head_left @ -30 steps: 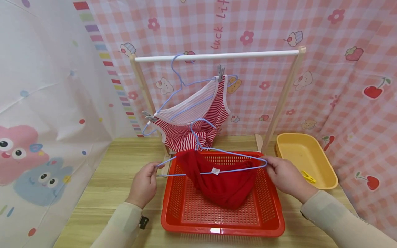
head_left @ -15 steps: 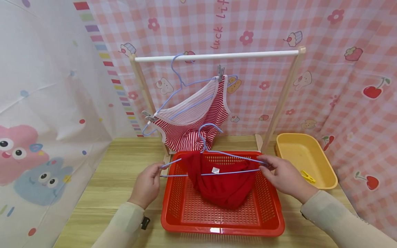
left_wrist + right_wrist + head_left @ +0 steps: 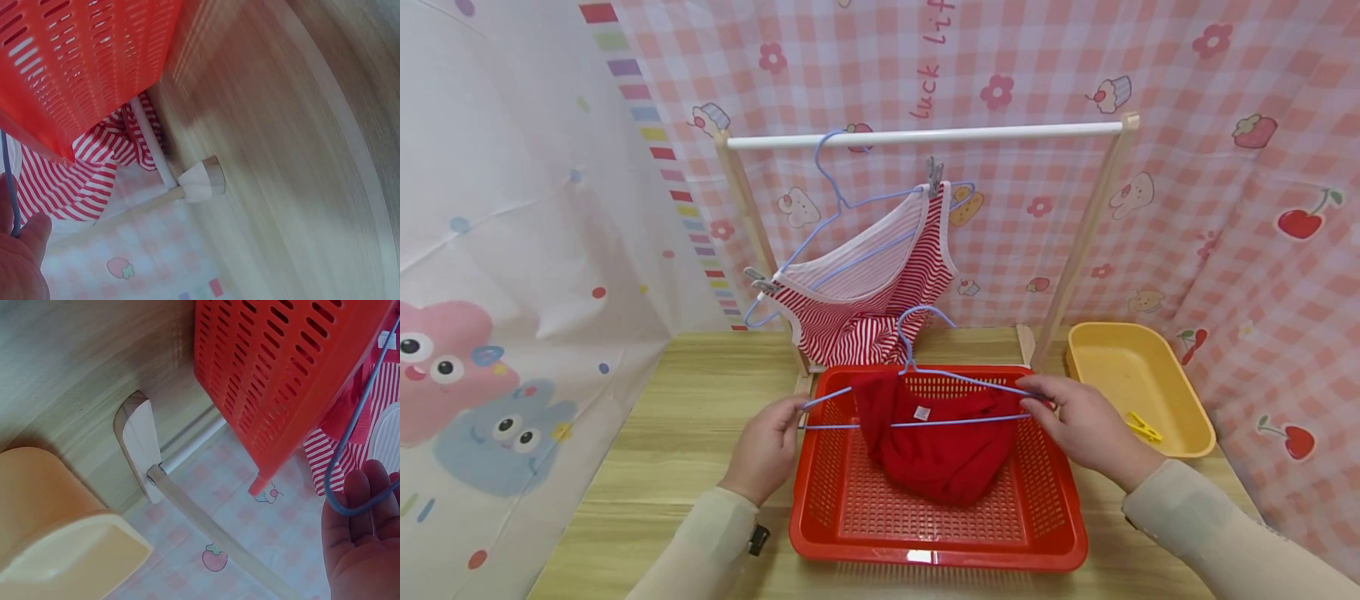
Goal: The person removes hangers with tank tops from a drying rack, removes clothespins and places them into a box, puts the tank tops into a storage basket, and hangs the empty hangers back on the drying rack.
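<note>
A blue wire hanger (image 3: 970, 421) is held level over the red basket (image 3: 940, 560), its hook pointing away from me. My left hand (image 3: 766, 450) pinches its left end between thumb and fingers; part of that grip shows in the left wrist view, where the hand (image 3: 22, 265) is cut off. At the other end, my right hand (image 3: 1086, 429) holds the hanger's corner; in the right wrist view the blue wire (image 3: 340, 503) crosses its fingers. A red garment (image 3: 943, 471) with a white tag hangs from the hanger's left arm by one strap, its body drooping into the basket.
Behind the basket stands a rack with a white bar (image 3: 970, 133). A red-striped tank top (image 3: 917, 258) hangs tilted there on another blue hanger, with grey clothespins (image 3: 934, 177). A yellow tray (image 3: 1123, 354) at the right contains a yellow clothespin (image 3: 1142, 427).
The hanger has slid rightward, its hook moving right and slightly toward me. My left hand has followed it to the right. My right thumb and fingers now cover the hanger's right corner.
</note>
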